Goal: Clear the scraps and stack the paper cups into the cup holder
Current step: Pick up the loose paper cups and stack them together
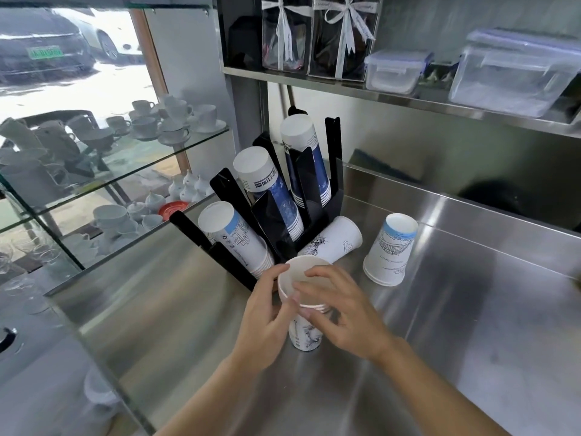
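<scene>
Nested paper cup stack (306,309) upright on brushed steel counter (471,325), left hand (264,322) and right hand (342,313) both gripping its rim, black slotted cup holder (276,215) just behind.

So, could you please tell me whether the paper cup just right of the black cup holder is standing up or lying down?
Lying down: the cup rests on its side on the steel counter.

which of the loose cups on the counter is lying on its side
The white cup with the line drawing, right beside the black cup holder. The upside-down cup stands on its rim, and the stack in both hands is upright.
</scene>
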A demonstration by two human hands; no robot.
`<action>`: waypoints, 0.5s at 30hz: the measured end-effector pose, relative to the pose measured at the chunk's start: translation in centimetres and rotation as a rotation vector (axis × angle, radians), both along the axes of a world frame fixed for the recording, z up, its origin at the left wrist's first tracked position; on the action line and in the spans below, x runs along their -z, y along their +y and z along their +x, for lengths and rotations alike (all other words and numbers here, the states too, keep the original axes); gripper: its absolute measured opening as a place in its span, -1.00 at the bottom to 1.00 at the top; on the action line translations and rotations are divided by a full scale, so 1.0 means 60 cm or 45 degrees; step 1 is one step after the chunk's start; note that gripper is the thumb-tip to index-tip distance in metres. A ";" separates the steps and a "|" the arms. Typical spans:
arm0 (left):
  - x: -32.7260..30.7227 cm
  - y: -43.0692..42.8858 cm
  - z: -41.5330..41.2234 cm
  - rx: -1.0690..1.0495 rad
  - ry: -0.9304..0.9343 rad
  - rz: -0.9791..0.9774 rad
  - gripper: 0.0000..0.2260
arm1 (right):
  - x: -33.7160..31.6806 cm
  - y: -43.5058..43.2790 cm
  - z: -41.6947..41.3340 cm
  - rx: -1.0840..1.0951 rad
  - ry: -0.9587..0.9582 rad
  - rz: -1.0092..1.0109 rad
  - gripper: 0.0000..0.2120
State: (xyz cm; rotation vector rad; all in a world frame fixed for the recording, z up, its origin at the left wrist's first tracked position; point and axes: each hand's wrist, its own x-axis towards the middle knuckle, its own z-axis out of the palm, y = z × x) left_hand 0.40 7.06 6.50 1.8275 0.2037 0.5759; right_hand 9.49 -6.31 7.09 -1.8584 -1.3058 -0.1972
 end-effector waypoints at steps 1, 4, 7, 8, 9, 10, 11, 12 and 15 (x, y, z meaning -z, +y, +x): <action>0.000 -0.005 0.005 0.022 -0.004 -0.010 -0.64 | -0.001 -0.004 0.002 0.028 0.004 0.021 -0.65; -0.001 -0.015 0.020 0.033 -0.032 -0.072 -0.61 | -0.008 -0.019 0.009 0.083 0.038 0.057 -0.56; -0.005 -0.015 0.038 0.004 -0.048 -0.273 -0.61 | -0.012 -0.033 0.015 0.111 0.166 0.131 -0.50; -0.007 -0.012 0.047 -0.019 -0.045 -0.386 -0.67 | -0.012 -0.035 0.019 0.145 0.278 0.210 -0.49; -0.009 -0.009 0.057 -0.049 -0.026 -0.527 -0.75 | -0.013 -0.035 0.023 0.186 0.406 0.309 -0.49; -0.010 -0.004 0.069 -0.076 0.018 -0.667 -0.82 | -0.015 -0.033 0.030 0.236 0.536 0.414 -0.52; -0.009 0.003 0.081 -0.099 0.086 -0.753 -0.85 | -0.017 -0.030 0.040 0.299 0.638 0.502 -0.60; -0.008 0.008 0.092 -0.096 0.172 -0.778 -0.89 | -0.018 -0.025 0.052 0.388 0.674 0.538 -0.70; 0.000 0.017 0.119 0.054 0.397 -0.825 -0.84 | -0.007 -0.011 0.100 0.614 0.554 0.309 -0.85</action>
